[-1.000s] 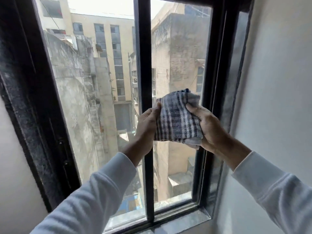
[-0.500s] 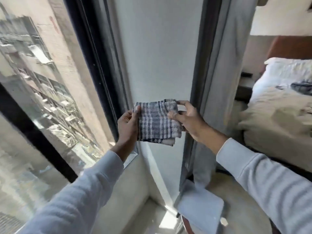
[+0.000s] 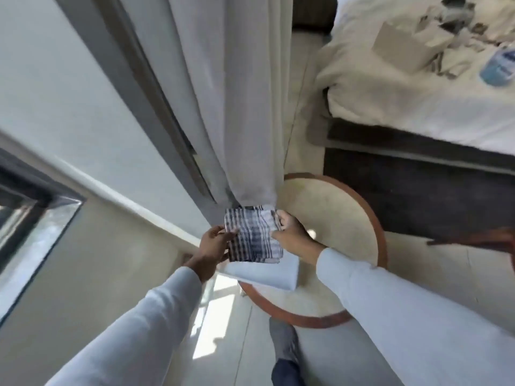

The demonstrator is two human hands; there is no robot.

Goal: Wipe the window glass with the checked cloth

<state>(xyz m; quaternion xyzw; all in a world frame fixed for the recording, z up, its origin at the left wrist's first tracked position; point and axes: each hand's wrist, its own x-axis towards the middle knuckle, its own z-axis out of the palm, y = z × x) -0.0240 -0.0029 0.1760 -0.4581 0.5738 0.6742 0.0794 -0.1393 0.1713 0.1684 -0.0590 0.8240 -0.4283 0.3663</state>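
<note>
We have turned away from the window [image 3: 30, 218], whose glass now shows only at the left edge, and we look down at a round table [image 3: 334, 218] beside the curtain [image 3: 228, 107]. Both hands are clamped on the folded checked cloth [image 3: 252, 235], the left hand [image 3: 214, 243] pinching its left edge and the right hand [image 3: 289, 232] its upper right corner, held above a folded white towel [image 3: 264, 274] on the table. A second ago the cloth was up against the pane; half a second ago it hung before the wall. Wiping looks finished or paused, and we seem about to set the cloth down.
</note>
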